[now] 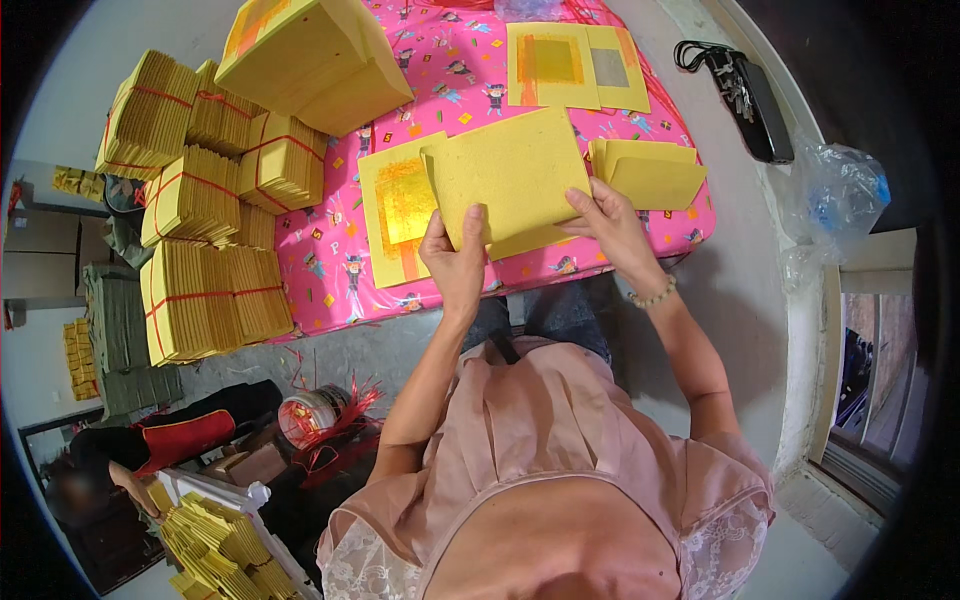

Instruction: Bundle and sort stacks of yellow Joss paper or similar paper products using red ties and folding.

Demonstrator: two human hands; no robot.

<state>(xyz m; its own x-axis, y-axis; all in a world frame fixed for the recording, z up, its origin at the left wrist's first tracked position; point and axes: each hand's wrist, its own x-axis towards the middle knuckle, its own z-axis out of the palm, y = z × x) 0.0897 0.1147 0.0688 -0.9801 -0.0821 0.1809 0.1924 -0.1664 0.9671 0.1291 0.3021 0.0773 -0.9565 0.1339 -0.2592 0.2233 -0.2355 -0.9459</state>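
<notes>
Between my two hands is a folded sheet of yellow paper, raised over the pink table. My left hand pinches its lower left corner, thumb on top. At its lower right corner my right hand grips the edge, thumb also on top. Partly under it lies a flat yellow sheet with a gold foil square and orange marks. To the right, by my right hand, rests a small pile of folded yellow papers. Beyond are sheets with gold and silver squares.
A tall stack of yellow paper stands at the table's far left. Red-tied bundles are piled along the left edge. A black pouch with keys and a clear plastic bag lie at right. Another person is at lower left.
</notes>
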